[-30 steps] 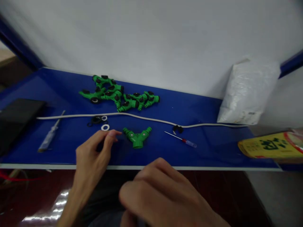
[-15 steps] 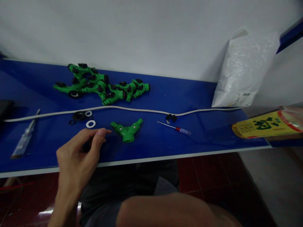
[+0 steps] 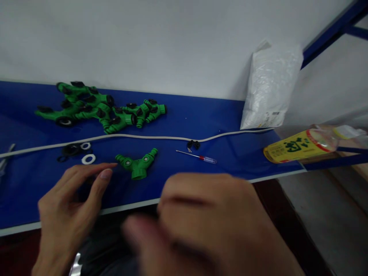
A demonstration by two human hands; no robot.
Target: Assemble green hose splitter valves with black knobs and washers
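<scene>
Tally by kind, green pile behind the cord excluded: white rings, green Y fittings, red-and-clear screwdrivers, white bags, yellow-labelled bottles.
White rings: 2
Green Y fitting: 1
Red-and-clear screwdriver: 1
White bag: 1
Yellow-labelled bottle: 1
Total: 6

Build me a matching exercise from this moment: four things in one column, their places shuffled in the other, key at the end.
Things
1. green Y-shaped fitting
2. small screwdriver
3. white cord
4. white plastic bag

Places
A. stretched across the blue table, from side to side
B. just to the right of the left hand's fingertips
C. standing against the wall
D. lying just in front of the small black pieces

Right pairs: 1-B, 2-D, 3-A, 4-C
</scene>
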